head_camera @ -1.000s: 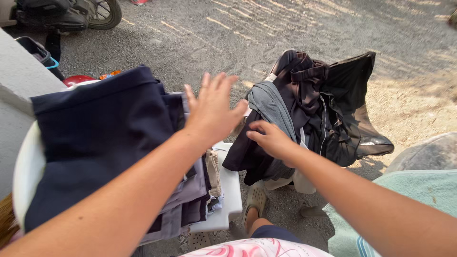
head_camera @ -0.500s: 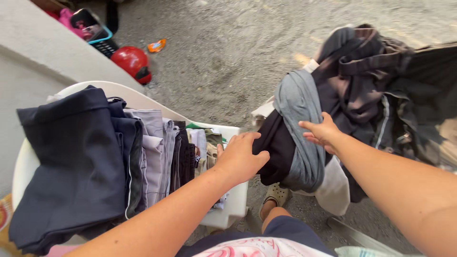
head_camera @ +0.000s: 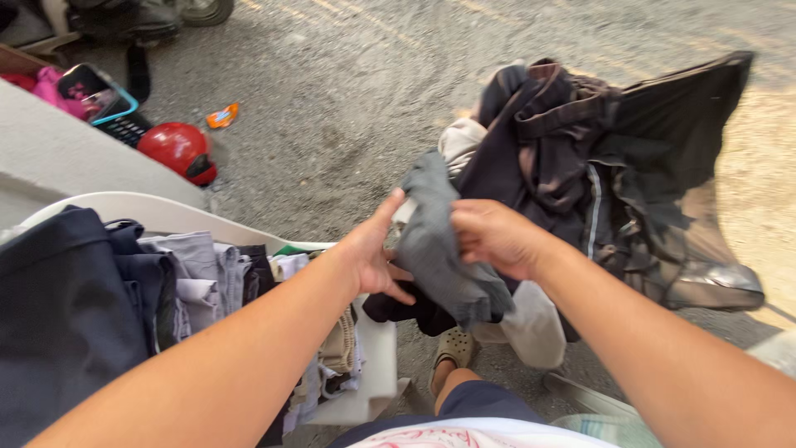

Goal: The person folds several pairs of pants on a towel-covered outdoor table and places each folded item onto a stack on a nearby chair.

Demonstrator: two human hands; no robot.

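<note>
Between a white chair (head_camera: 377, 365) stacked with folded clothes (head_camera: 199, 278) and a heap of dark clothes (head_camera: 580, 166), both hands meet on a grey garment (head_camera: 435, 245). Right hand (head_camera: 493, 236) grips its upper fold, fingers closed. Left hand (head_camera: 373, 253) presses its side, thumb raised, fingers half hidden under the cloth. Beyond lies a red helmet (head_camera: 176, 149) on the gravel.

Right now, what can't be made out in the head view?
- Right hand: fingertips buried in the grey fabric garment.
- Support under the dark clothes heap: covered by the clothes.
- White plastic chair: seat hidden by folded clothes stack, cut by the left edge.
- Left hand: palm faces away.
</note>
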